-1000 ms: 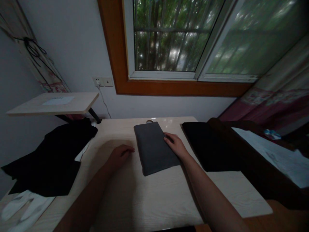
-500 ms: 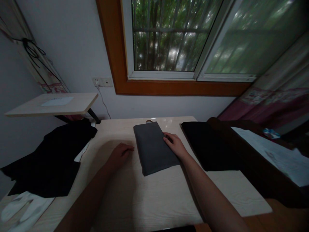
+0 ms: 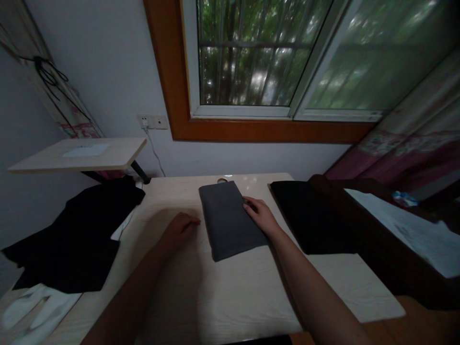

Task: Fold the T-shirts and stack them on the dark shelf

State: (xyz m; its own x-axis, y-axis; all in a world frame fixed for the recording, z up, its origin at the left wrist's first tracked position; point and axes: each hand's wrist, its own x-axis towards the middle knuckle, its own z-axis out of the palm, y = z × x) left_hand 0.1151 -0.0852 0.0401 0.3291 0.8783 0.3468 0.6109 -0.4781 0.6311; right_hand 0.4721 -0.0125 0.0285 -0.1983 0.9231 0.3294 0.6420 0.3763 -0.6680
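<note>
A dark grey, flat rectangular piece that looks like folded cloth point(image 3: 230, 220) lies at a slant in the middle of the table. My right hand point(image 3: 261, 216) rests at its upper right edge, with fingers bent and thumb and forefinger close together on that edge. Just off the piece's left edge, my left hand point(image 3: 179, 227) lies loosely curled on the tabletop, holding nothing that I can see. Its fingertips point towards the grey piece without touching it. The undersides of both hands are hidden.
A black folded cloth point(image 3: 309, 218) lies right of my right forearm. Black fabric point(image 3: 75, 235) and white cloth point(image 3: 39, 306) are heaped at the left, below a raised wooden shelf point(image 3: 125, 151). A small ring-shaped object point(image 3: 222, 180) sits behind the grey piece, near the wall.
</note>
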